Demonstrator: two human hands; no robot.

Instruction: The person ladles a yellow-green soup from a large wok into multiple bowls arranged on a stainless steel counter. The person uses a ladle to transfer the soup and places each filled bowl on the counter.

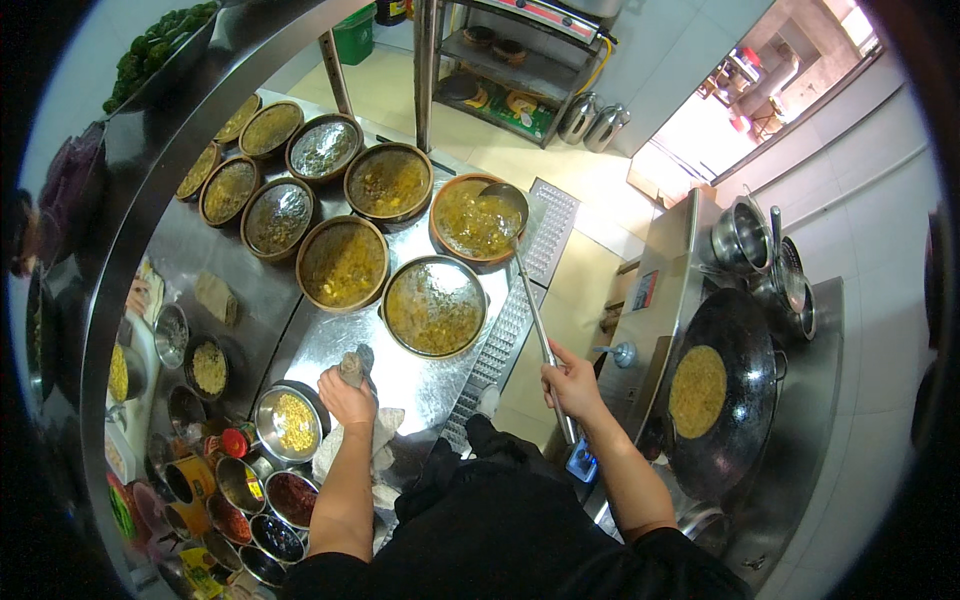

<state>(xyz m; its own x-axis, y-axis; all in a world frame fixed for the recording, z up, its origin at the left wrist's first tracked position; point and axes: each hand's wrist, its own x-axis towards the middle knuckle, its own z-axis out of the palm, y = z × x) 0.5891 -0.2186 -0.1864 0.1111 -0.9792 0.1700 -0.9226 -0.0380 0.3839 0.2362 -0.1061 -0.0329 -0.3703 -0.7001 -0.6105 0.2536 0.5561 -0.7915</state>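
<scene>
My right hand (574, 381) grips the long handle of a metal ladle (504, 199), whose bowl dips into the far-right clay pot (472, 221) of yellowish soup with pieces in it. A crumpled grey cloth (351, 369) is held in my left hand (346, 396), just above the steel counter. Between my hands and the far rim stands another full pot (435, 306). To its left are several more brown pots, among them a near one (343, 262) and one farther back (388, 182). Beside my left hand sits a steel bowl of chopped yellow food (292, 424).
A large black wok (727, 390) with yellowish broth is on the stove at right, near steel pots (739, 236). Seasoning bowls (292, 495) crowd the lower left. A steel shelf rail (142, 180) curves overhead at left. Another person's hand (137, 296) shows at far left.
</scene>
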